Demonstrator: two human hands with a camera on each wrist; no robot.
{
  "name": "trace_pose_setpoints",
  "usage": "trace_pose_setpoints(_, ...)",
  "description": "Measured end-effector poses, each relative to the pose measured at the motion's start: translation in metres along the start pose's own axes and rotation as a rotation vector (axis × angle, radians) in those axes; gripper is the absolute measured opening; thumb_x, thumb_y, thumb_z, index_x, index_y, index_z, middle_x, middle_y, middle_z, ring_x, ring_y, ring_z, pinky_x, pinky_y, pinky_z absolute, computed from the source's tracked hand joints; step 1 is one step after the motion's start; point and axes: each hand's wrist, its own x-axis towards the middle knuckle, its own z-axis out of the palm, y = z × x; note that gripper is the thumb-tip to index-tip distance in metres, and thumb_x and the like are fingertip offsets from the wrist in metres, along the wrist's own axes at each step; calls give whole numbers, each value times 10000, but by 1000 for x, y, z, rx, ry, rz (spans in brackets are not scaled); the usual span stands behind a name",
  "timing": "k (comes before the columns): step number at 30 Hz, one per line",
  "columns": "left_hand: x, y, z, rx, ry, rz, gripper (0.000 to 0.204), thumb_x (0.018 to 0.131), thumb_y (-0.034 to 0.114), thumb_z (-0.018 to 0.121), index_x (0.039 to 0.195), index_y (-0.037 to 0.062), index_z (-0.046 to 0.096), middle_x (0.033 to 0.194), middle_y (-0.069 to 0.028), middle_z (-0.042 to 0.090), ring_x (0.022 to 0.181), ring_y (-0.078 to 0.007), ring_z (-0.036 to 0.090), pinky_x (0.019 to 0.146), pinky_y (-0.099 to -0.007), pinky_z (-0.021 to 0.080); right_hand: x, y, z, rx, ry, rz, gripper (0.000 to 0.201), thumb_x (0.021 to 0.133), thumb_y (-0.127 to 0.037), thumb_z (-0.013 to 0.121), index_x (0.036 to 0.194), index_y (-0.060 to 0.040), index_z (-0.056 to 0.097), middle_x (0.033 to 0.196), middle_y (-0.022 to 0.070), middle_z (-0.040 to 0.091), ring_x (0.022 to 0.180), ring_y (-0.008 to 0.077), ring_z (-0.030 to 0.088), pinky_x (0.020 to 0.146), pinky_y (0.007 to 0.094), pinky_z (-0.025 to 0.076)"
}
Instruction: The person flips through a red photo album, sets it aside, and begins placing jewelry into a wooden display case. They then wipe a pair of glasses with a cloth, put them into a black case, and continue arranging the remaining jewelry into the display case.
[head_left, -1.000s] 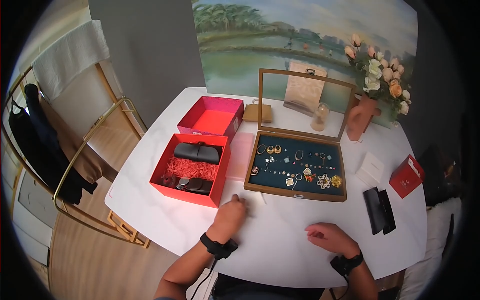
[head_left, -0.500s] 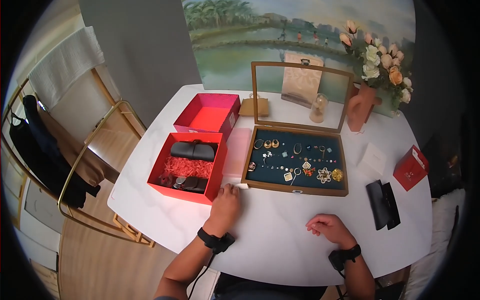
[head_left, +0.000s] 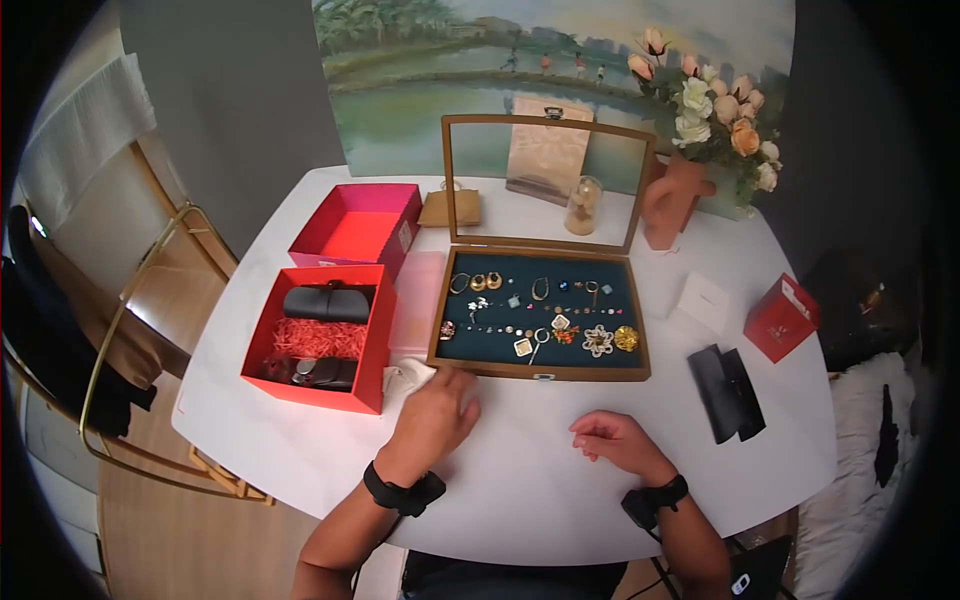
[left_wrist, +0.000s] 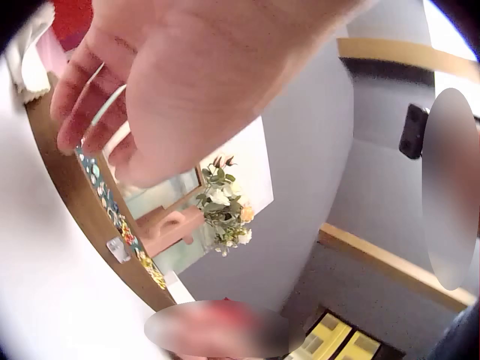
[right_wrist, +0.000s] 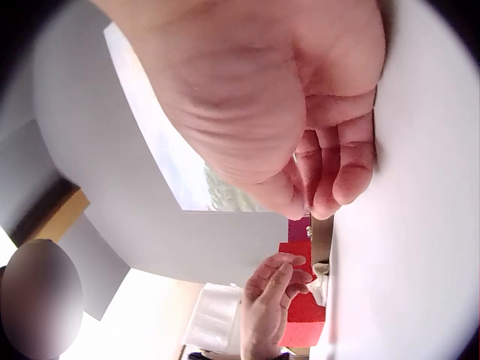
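My left hand (head_left: 430,415) hovers over the table's near side, by the front left corner of a wooden jewelry case. In the left wrist view its fingers (left_wrist: 112,120) are loosely bent with nothing between them. A crumpled white cloth (head_left: 408,376) lies just beyond, between the red box (head_left: 330,398) and the case (head_left: 600,374). My right hand (head_left: 620,440) rests on the white table in front of the case, fingers relaxed and holding nothing. Earrings, rings and brooches lie on the case's dark lining, under its raised glass lid (head_left: 545,118).
Red shredded paper (head_left: 318,340), a black case (head_left: 328,301) and watches fill the red box. Behind it stands a pink lid (head_left: 350,240). To the right are a white box (head_left: 698,305), a black pouch (head_left: 722,393), a red box (head_left: 782,318) and a flower vase (head_left: 672,205).
My left hand has moved right, away from the red box. The white cloth now lies bunched beside that box. My right hand stays nearly still while the head view shifts.
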Motion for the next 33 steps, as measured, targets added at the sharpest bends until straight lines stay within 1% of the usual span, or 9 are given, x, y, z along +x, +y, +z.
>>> trace_pose_setpoints(1, 2, -1, 5, -17, 5, 6, 244, 880, 116, 677, 1099, 14, 645, 1076, -111, 673, 823, -274, 678, 773, -378, 544, -1, -3, 0, -13, 11, 6, 179, 977, -102, 635, 1142, -33, 638, 941, 9, 669, 795, 62, 600, 702, 226, 512)
trace_pose_setpoints(3, 6, -6, 17, -501, -388, -32, 193, 911, 111, 663, 1082, 21, 655, 933, -91, 667, 770, -198, 646, 747, -331, 530, -1, -10, 0, -62, 74, -15, 189, 958, -86, 655, 1140, -37, 643, 941, 2, 668, 814, 66, 606, 716, 231, 517)
trace_pose_setpoints(4, 7, -5, 23, -554, -445, -45, 135, 940, 97, 638, 1046, 18, 661, 850, -47, 647, 756, -125, 609, 732, -289, 517, -1, -15, -4, -73, 82, -8, 189, 958, -86, 655, 1140, -37, 643, 941, 2, 668, 814, 66, 606, 716, 231, 517)
trace_pose_setpoints(7, 5, -24, 51, -759, -467, -4, 112, 956, 118, 610, 1007, 24, 642, 794, -32, 629, 688, -99, 574, 637, -270, 487, 8, -49, -20, -446, 324, -128, 244, 903, -62, 702, 1140, -34, 650, 947, 9, 648, 827, 86, 613, 751, 243, 519)
trace_pose_setpoints(12, 7, -39, 57, -1156, -581, -226, 105, 983, 129, 591, 1026, 45, 638, 790, 15, 612, 643, -46, 523, 560, -213, 431, 45, -98, -54, -1281, 441, -236, 411, 788, -29, 720, 1189, -31, 631, 1121, 142, 621, 1042, 301, 630, 912, 353, 521)
trace_pose_setpoints(15, 9, -43, 55, -1204, -558, -231, 103, 988, 131, 587, 1028, 50, 635, 791, 19, 607, 618, -44, 515, 537, -206, 419, 69, -94, -80, -1349, 302, -100, 475, 759, -52, 732, 1221, -45, 625, 1193, 167, 605, 1118, 354, 590, 966, 403, 493)
trace_pose_setpoints(19, 11, -43, 56, -1238, -564, -248, 69, 977, 94, 592, 1007, 43, 628, 801, -2, 616, 625, -54, 535, 550, -212, 436, 79, -101, -81, -1444, 174, 28, 484, 735, -66, 739, 1211, -55, 651, 1128, 149, 628, 1076, 334, 614, 931, 395, 510)
trace_pose_setpoints(26, 10, -45, 61, -1258, -577, -199, 78, 981, 95, 583, 1009, 37, 628, 805, -3, 618, 645, -60, 547, 567, -215, 453, 82, -100, -82, -1461, 164, 29, 410, 736, -81, 711, 1143, -42, 684, 1087, 153, 640, 1048, 329, 628, 916, 394, 516)
trace_pose_setpoints(33, 11, -41, 53, -1262, -551, -243, 80, 964, 87, 578, 1003, 34, 624, 822, 12, 602, 651, -51, 542, 560, -208, 450, 68, -113, -76, -1392, 354, -189, 396, 747, -98, 697, 1136, -20, 684, 1086, 178, 662, 1010, 354, 638, 908, 403, 521)
